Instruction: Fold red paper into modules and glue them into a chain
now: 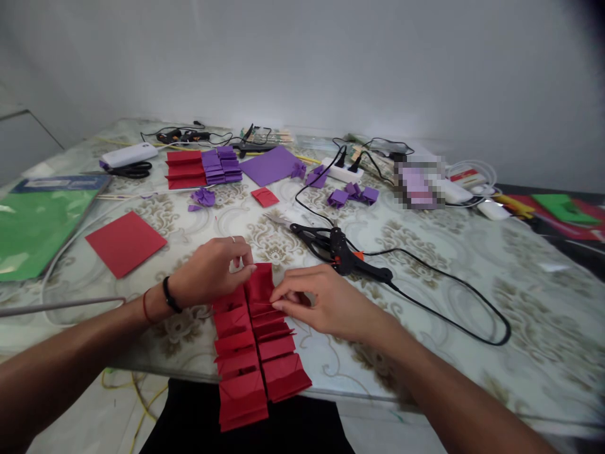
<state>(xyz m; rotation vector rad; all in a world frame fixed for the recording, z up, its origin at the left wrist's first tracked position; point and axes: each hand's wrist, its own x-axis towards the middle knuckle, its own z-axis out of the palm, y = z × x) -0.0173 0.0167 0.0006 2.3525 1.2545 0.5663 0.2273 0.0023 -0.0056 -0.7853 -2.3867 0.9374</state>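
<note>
Head view: two-column pleated red paper (239, 388) at pale floral table (340, 372)'s near edge, seemingly mostly creased. Right hand (326, 296) pinches its right side; left hand (212, 268) touches far end, grip unclear. Square red sheet (125, 243), left, looks unfolded.

The pleated paper (275, 347) is red. The counter (454, 236) is pale with brownish floral scrolls, the glue gun (338, 247) black and orange, the packet (42, 227) green.
</note>
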